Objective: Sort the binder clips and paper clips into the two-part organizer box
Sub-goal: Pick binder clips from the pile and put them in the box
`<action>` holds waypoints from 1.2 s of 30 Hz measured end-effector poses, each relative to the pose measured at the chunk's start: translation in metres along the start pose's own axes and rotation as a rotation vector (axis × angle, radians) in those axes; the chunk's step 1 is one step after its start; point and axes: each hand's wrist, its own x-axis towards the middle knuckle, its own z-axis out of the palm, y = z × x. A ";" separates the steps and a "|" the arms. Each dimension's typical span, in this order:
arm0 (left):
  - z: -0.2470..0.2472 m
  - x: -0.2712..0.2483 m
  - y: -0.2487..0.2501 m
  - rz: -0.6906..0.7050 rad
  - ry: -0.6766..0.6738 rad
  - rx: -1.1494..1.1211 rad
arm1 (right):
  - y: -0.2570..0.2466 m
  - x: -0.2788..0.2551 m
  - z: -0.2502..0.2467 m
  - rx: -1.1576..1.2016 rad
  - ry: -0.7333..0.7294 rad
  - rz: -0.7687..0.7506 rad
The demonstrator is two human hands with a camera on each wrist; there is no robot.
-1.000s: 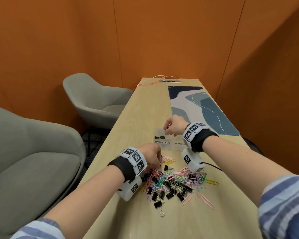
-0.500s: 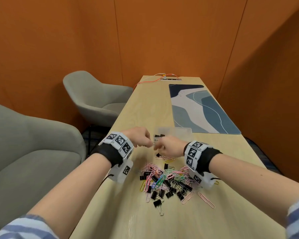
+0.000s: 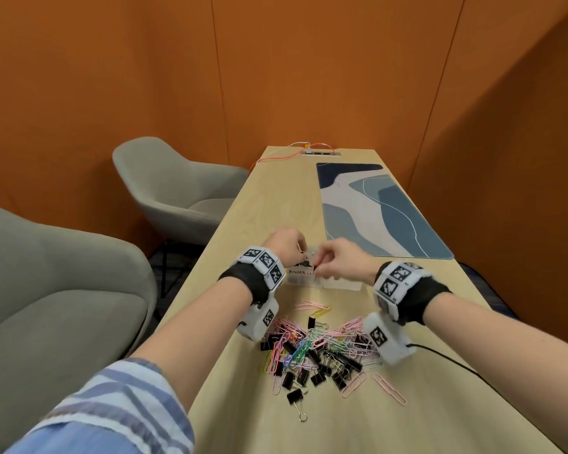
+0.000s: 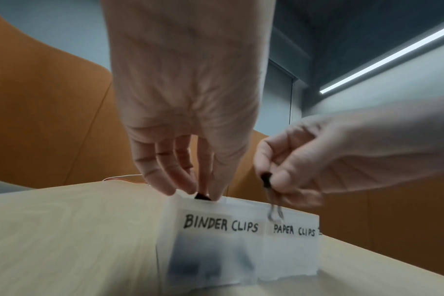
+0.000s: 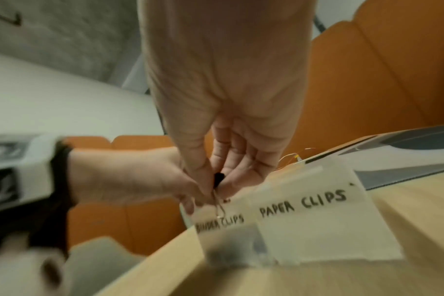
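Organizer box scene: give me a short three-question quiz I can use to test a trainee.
1. True or false: the right hand pinches a paper clip.
2. Over which part of the organizer box is the left hand? A) binder clips B) paper clips C) neither
3. Fill in: the label beside BINDER CLIPS reads ___.
Key: 1 false, it pinches a binder clip; 2 A; 3 PAPER CLIPS.
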 end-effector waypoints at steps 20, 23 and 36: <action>0.024 -0.070 0.027 0.179 -0.465 0.033 | 0.001 -0.053 -0.010 -0.601 -0.405 0.160; 0.025 -0.072 0.031 0.177 -0.439 0.046 | 0.012 -0.073 -0.011 -0.612 -0.412 0.159; 0.005 -0.083 0.019 0.100 -0.243 -0.013 | 0.015 -0.078 -0.008 -0.312 -0.353 0.113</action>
